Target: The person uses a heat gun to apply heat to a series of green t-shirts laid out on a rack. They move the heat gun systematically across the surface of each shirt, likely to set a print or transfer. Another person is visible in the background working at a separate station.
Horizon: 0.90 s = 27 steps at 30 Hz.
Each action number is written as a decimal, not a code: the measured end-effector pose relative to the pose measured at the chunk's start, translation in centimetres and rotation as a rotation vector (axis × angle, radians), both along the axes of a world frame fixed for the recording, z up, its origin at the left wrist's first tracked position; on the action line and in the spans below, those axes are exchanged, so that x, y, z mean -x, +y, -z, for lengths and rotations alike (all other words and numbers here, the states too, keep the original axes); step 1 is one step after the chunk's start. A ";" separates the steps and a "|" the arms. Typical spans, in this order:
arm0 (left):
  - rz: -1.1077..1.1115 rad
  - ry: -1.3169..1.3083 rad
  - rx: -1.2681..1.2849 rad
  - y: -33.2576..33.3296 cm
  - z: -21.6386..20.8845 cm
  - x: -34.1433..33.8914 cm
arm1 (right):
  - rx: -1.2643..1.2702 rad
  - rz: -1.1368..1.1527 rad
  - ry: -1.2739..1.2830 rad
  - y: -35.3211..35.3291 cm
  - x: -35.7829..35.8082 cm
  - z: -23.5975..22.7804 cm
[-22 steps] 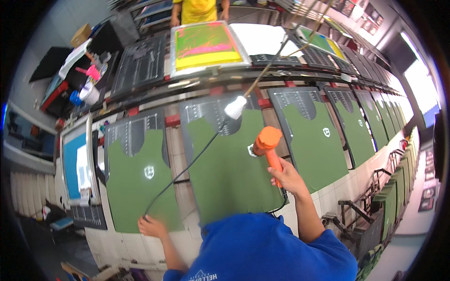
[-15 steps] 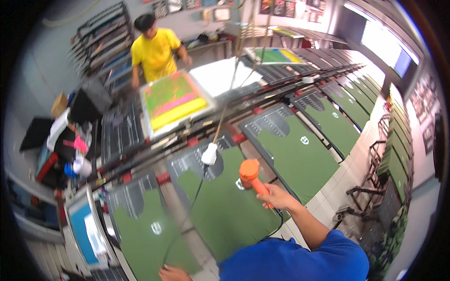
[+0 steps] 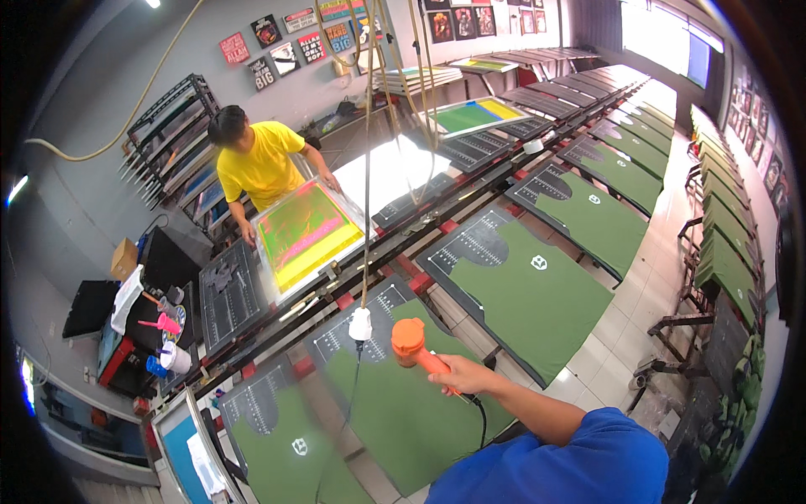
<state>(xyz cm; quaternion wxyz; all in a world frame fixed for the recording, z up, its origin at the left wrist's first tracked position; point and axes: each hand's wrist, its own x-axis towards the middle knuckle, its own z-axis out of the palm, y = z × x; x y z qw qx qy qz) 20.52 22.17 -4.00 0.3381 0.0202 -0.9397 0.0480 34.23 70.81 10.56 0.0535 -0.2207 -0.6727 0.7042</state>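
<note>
1. Green garments fill my view: a long row of printing pallets runs from near left to far right, each dressed with a green shirt. The one I stand over point(image 3: 403, 412) lies flat just below my tool; the next green shirt point(image 3: 537, 294) to the right carries a small white emblem.

2. Across the row, far left, a co-worker in a yellow shirt point(image 3: 260, 164) grips the frame of a printing screen point(image 3: 306, 235) coated in green, pink and yellow.

3. My right hand point(image 3: 463, 378) is closed around the handle of an orange heat gun point(image 3: 411, 340), nozzle end raised and held above the near green shirt, near its collar end. The gun's black cord drops from my fist toward my body.

4. My left hand is out of the frame, so I can't report its state.

5. A white plug connector point(image 3: 360, 323) hangs on a cord from overhead, just left of the gun, with a black cable trailing down over the shirt.

6. My judgement: I am in the drying step, curing ink on this pallet. The next move calls for tipping the nozzle down at the fabric and sweeping evenly, keeping clear of the hanging cable.
</note>
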 end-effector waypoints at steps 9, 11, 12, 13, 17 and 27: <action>-0.119 -0.032 0.095 -1.1 7.0 -9.9 | 0.158 -0.006 0.037 13.7 -14.5 0.4; -0.166 -0.083 0.105 1.2 8.7 -15.5 | 0.160 0.028 0.013 18.2 -19.4 -0.5; -0.196 -0.112 0.121 1.5 10.0 -18.0 | 0.176 0.044 -0.010 20.2 -21.8 -0.7; -0.220 -0.138 0.134 3.1 10.1 -20.2 | 0.189 0.067 -0.031 22.1 -24.1 -0.8; -0.325 -0.482 -0.389 14.8 7.9 -26.9 | 0.120 0.158 -0.069 29.5 -31.1 -1.6; -0.299 -0.724 -0.476 20.2 11.7 -32.6 | 0.011 0.168 -0.090 39.7 -30.0 -1.3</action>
